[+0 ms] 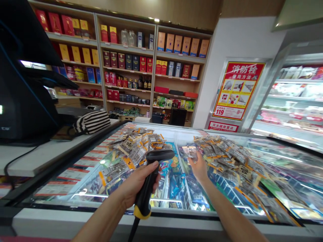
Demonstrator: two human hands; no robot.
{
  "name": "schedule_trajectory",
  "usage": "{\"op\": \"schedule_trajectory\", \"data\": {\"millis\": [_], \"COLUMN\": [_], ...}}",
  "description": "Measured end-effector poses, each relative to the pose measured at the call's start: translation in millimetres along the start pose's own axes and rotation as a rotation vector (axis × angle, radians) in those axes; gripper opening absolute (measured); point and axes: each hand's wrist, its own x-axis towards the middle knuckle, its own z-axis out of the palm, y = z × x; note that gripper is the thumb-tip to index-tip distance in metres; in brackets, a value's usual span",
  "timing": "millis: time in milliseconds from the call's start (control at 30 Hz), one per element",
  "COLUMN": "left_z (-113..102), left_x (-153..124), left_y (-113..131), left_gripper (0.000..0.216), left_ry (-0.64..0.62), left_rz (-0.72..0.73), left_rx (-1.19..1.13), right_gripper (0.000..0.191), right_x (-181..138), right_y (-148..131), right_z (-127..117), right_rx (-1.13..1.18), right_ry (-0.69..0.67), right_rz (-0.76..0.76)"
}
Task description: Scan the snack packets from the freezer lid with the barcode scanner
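My left hand (141, 181) is wrapped round the handle of a black and yellow barcode scanner (147, 191), its head pointing up and away from me and its cable trailing down. Out to the right, my right hand (200, 167) pinches a small clear snack packet (190, 152) with a pale top edge, held over the glass of a chest freezer. One heap of similar packets with orange edges (137, 148) lies on the glass left of the scanner. A second heap of packets (227, 153) spreads over the glass right of my right hand.
Below the glass, the freezer (88, 220) holds blue bags (176, 185) and wire dividers. A counter (32, 158) on the left carries a dark checkout terminal (25, 90) and a striped bag (93, 121). Shelves of boxes (128, 62) stand behind; a lit cooler (292, 97) is at right.
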Motion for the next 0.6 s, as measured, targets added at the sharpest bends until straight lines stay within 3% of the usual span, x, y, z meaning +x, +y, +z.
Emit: {"op": "schedule_trajectory", "data": {"millis": [600], "left_z": [8.8], "left_x": [7.7], "left_y": [-0.8], "left_gripper": [0.024], "left_ry": [0.001], "left_rz": [0.073], "left_rx": [-0.005], "right_gripper": [0.049], "right_x": [-0.3], "right_y": [3.4], "right_z": [0.5], "right_rx": [-0.008], "right_ry": [-0.031], "right_rz": [0.044]}}
